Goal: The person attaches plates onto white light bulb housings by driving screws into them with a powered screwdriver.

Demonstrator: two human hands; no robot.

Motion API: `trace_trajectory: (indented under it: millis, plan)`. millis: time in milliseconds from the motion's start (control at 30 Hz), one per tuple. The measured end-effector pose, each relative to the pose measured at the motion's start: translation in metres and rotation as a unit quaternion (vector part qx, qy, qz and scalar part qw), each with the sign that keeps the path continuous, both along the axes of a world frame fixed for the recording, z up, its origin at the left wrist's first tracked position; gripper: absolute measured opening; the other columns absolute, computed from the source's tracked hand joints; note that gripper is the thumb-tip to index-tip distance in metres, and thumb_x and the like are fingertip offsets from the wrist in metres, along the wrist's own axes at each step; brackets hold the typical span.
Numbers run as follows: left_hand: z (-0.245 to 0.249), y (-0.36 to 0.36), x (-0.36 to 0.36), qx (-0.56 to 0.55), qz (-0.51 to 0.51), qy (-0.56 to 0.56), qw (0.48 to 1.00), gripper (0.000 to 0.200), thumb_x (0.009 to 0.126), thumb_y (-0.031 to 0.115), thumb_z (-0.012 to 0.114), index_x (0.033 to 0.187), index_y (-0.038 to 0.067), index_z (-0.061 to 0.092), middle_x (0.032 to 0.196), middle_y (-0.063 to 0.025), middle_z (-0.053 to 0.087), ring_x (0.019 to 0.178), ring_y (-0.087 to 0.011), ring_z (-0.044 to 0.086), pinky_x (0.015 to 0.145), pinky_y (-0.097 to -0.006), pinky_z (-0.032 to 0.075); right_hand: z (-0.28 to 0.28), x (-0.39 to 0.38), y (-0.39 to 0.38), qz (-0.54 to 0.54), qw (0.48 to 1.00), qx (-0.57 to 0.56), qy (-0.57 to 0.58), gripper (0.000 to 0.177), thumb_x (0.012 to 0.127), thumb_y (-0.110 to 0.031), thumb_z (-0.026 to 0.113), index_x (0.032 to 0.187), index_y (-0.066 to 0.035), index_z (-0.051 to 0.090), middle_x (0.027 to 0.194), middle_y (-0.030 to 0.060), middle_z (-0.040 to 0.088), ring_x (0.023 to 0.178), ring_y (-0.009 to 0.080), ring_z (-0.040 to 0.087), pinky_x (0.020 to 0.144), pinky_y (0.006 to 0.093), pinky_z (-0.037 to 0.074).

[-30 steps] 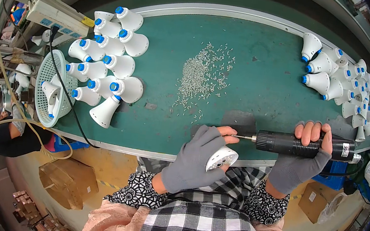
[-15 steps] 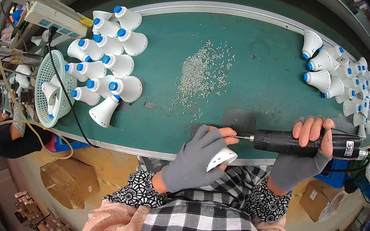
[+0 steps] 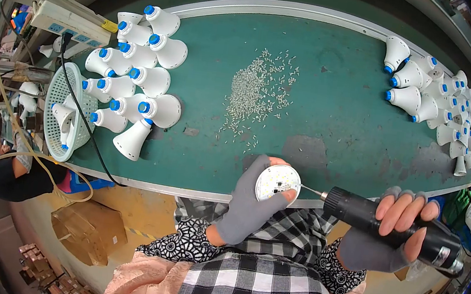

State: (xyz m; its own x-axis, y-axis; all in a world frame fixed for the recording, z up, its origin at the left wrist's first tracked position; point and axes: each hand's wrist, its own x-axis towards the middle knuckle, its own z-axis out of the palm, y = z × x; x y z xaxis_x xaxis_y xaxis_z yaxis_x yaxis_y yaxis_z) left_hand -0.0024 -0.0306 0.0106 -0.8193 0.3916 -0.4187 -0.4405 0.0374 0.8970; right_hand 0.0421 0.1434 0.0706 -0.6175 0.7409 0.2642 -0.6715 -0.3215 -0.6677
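Note:
My left hand (image 3: 246,204), in a grey fingerless glove, is wrapped round an LED bulb (image 3: 270,179). Its round white face with small yellow LEDs is turned up toward me, and the thumb lies on that face. In the fist of my gloved right hand (image 3: 392,237) is a black electric screwdriver (image 3: 351,208), pointing left. The thin bit ends right at the right rim of the bulb's face. Beyond the hands, a loose pile of small screws (image 3: 248,93) is spread over the green tabletop (image 3: 213,44).
White bulb housings (image 3: 154,81) with blue caps stand in a group on the left, and many more bulb housings (image 3: 404,100) crowd the right end. At the left edge are a pale green basket (image 3: 82,128) and a power strip (image 3: 71,24) with a black cable.
The bulb has been turned so its LED face shows. The screwdriver has tilted, its rear end swinging down toward me, and its bit now meets the face's rim.

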Motion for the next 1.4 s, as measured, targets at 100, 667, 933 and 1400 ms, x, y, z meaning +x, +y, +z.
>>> trace_trajectory:
  millis: [100,667,933,1400]
  plan:
    - [-0.001,0.001,0.002,-0.009,0.001,0.016,1.0,0.039,0.078,0.012,0.073,0.112,0.004,0.056,0.101,-0.0049,0.061,0.09,-0.0111,0.06,0.077,-0.0259,0.05,0.005,0.008,-0.009,0.026,0.999,0.033,-0.011,0.021,0.089,-0.013,0.056,0.104,-0.005,0.043,0.072,0.0029,0.043,0.061,0.0138,0.049,0.065,0.0319,0.043]
    - [-0.008,0.005,0.009,-0.046,-0.012,0.075,0.996,0.039,0.079,0.015,0.074,0.112,0.006,0.055,0.1,-0.0051,0.06,0.089,-0.0117,0.06,0.077,-0.0265,0.05,0.001,0.017,-0.014,0.059,0.994,0.081,-0.05,0.04,0.084,-0.012,0.07,0.107,-0.01,0.038,0.079,0.0079,0.055,0.058,0.021,0.055,0.064,0.0408,0.046]
    - [-0.015,0.004,0.011,-0.076,-0.027,0.118,0.99,0.038,0.078,0.015,0.073,0.111,0.004,0.055,0.101,-0.0058,0.059,0.089,-0.0124,0.06,0.077,-0.0269,0.05,0.015,0.016,-0.019,0.094,0.987,0.063,-0.119,0.037,0.085,-0.013,0.07,0.099,-0.011,0.036,0.08,0.0073,0.054,0.062,0.02,0.055,0.069,0.0415,0.045]
    - [-0.008,0.006,0.01,-0.056,-0.021,0.102,0.993,0.038,0.079,0.013,0.072,0.111,0.003,0.055,0.098,-0.0061,0.061,0.09,-0.012,0.059,0.079,-0.0271,0.049,0.024,0.0,-0.014,0.189,0.964,0.106,-0.156,0.046,0.082,-0.014,0.076,0.105,-0.013,0.036,0.078,0.0034,0.055,0.066,0.0162,0.057,0.073,0.0381,0.046]
